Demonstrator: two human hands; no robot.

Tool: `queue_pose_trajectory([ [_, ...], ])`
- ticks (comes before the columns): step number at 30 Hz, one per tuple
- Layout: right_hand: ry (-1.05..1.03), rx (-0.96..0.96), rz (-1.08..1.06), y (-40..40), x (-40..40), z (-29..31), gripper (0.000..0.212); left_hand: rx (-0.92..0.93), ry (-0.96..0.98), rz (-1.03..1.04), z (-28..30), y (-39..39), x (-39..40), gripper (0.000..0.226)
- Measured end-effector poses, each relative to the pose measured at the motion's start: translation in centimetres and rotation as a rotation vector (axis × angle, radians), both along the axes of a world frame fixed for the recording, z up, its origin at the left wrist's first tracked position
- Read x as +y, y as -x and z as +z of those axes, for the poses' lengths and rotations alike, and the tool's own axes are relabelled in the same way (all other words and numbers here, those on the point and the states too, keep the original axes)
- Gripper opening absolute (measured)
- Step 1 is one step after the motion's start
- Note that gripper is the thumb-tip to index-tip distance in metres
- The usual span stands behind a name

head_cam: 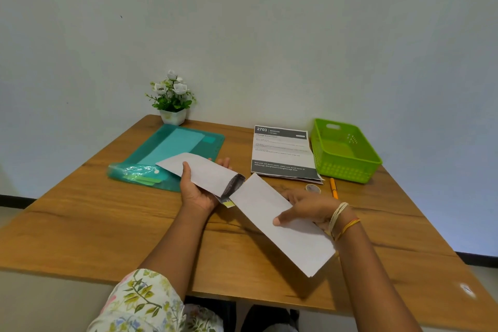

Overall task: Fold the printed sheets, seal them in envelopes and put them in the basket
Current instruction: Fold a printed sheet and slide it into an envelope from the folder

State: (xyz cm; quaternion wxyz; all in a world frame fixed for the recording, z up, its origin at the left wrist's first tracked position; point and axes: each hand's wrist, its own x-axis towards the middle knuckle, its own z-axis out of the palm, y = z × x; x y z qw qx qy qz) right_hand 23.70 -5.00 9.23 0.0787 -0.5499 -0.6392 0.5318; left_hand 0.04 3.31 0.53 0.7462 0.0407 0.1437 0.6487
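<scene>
My left hand point(194, 191) grips a white envelope point(202, 170) above the middle of the wooden table, thumb on top and fingers underneath. My right hand point(307, 210) holds a folded white sheet point(280, 224), thumb on its upper face. The sheet's far end, showing dark print, sits at the envelope's open mouth point(234, 186). A stack of printed sheets point(283, 153) lies flat further back. To its right stands the green plastic basket point(347, 151); I see nothing inside it.
A teal plastic folder point(172, 151) with envelopes and a clear wrapper lies at the left. A white pot of flowers point(172, 100) stands at the wall. A tape roll point(313, 188) and an orange pen point(333, 187) lie in front of the basket.
</scene>
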Motion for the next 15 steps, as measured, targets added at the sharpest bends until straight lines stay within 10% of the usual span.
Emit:
queue_pose_trajectory([
  [15,0.24,0.143,-0.058,2.9,2.2,-1.9,0.032,0.08,0.02,-0.098,0.3,0.0,-0.8,0.078],
])
